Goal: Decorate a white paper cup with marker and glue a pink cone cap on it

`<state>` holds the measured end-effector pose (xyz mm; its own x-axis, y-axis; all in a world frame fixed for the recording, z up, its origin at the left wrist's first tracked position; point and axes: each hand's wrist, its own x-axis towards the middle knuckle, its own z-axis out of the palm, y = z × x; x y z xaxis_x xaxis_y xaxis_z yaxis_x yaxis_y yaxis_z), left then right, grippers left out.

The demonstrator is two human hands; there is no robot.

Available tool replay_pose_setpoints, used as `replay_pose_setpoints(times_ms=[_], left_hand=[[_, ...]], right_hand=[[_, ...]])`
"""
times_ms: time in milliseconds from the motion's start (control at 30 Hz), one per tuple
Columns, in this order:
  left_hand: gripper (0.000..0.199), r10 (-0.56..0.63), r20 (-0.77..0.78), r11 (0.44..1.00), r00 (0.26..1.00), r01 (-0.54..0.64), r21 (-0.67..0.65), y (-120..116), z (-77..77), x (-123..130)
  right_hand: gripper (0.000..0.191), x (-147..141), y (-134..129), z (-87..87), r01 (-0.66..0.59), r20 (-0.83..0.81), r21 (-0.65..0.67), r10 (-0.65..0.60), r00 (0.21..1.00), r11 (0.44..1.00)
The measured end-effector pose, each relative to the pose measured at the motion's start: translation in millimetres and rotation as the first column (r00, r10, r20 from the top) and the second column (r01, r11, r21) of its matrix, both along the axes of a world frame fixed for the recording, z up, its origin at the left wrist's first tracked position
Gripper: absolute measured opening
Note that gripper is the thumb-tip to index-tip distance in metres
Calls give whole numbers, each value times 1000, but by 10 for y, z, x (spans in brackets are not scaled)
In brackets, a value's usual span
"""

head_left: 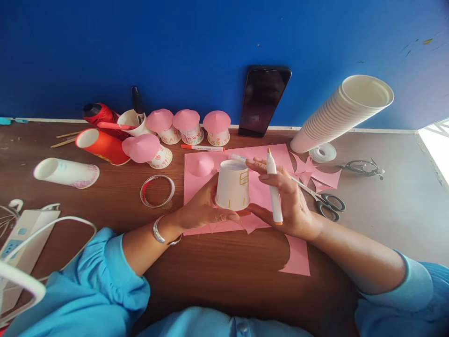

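Observation:
A white paper cup [228, 185] is held upside down over pink paper [261, 161]. Yellow-brown marks show on it: a window-like square at its upper right and short strokes along its lower edge. My left hand [201, 201] is closed round the cup's left side and underside. Between the fingers of my right hand [291, 201] stands a white marker [275, 194], its brownish tip pointing up and uncapped. The thumb of that hand also reaches the cup's lower right edge. Behind the cup lies a pink paper cone [199, 164].
Several decorated cups with pink cone tops [187, 121] stand at the back, near an orange marker [202, 148]. Scissors [324, 203], a tall cup stack [342, 112] and a phone [264, 100] lie right of centre or behind. A tape ring [157, 177] and a power strip [30, 238] are left.

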<state>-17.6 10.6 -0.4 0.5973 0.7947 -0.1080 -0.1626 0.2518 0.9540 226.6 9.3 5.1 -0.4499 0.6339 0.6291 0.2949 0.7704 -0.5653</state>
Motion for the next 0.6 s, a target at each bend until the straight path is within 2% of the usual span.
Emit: replay_pose_setpoints(times_ms=[133,233,367,600], left_hand=[[87,6,-20,1000,1000,-5,21,-25,-26,-6],[76,27,-5,999,1000,-26,42,-38,-30,5],[63,118,9,990,993,-119,77,-56,-28,32],[66,109,-10,982,994,-106,154,-48,-80,2]], right_hand=[[64,8,14,-26,-10,-28,-9,10,1000,1000],[69,36,27,-59,-11,-48,-50,9,999,999],[71,64,41,-108,8,-75,-98,-15,997,995],[70,79,69,-122,-5,-54,-79,1,999,997]])
